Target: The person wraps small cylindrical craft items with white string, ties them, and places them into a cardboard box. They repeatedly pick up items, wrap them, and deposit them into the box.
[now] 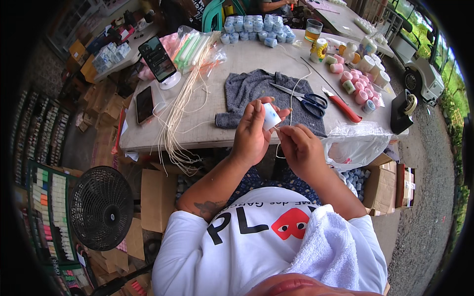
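Observation:
A short white candle (271,116) with blue specks is gripped in my left hand (255,125), tilted above the table's front edge. My right hand (301,146) pinches a thin cream wick cord (277,132) close against the candle's lower end. The cord loops below my fingers, and a length of it runs up across the table. Beneath and behind my hands lies a crumpled dark grey cloth (246,88). On it rest scissors (313,105) with dark blue handles. To their right is a red-handled utility knife (342,105).
A bundle of wick cords (181,122) hangs over the front edge. Left are a phone on a stand (157,59) and another phone (144,105). Wrapped blue candles (253,26), a drinking glass (313,30), pink candles (359,85) and a tape dispenser (401,114) stand around. A fan (102,209) is left.

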Tool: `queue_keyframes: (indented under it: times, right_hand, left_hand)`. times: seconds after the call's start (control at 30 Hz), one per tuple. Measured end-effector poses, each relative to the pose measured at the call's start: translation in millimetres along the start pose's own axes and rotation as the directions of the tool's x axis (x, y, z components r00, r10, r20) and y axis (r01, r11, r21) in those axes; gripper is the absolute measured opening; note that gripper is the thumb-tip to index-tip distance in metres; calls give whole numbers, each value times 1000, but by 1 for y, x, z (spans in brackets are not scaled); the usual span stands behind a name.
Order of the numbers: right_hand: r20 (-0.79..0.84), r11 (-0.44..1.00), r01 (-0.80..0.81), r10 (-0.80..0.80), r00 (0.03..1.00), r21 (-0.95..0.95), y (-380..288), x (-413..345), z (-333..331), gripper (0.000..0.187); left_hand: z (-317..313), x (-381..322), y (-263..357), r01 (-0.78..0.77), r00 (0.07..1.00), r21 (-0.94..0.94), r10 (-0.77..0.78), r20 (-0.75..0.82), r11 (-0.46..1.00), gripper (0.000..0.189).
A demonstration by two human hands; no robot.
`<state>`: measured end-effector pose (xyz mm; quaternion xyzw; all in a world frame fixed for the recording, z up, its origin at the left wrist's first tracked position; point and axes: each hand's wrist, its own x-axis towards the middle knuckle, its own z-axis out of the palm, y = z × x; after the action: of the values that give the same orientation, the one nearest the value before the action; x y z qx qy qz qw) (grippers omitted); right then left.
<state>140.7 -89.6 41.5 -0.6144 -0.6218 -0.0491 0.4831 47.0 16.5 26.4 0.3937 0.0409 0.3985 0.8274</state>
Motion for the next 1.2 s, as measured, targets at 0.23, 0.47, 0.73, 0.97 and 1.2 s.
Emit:
queue_keyframes:
  times: [0.23,0.47,0.73,0.97,1.2]
  right_hand:
    - [-55,999,41,-42,998,-26,3,-4,2,18]
    - [-34,984,-86,93,995,159,4,-13,2,13]
    - [-51,972,-90,103,993,216,6,-17,0,12]
    - [-37,948,-179,195,980,262,11,-21,-1,16]
    - [86,819,-218,203,975,531,15,-21,9,61]
  left_hand:
    - [7,-9,-8,-108,993,186,99,56,977,31]
    - [10,-12,-17,-350,931,361,279,236,864,44]
    - [13,-15,-17,-397,908,394,291,302,829,51]
    - [12,-16,-17,-381,904,427,233,359,820,46]
    - [9,-15,8,-420,905,588,275,324,691,22]
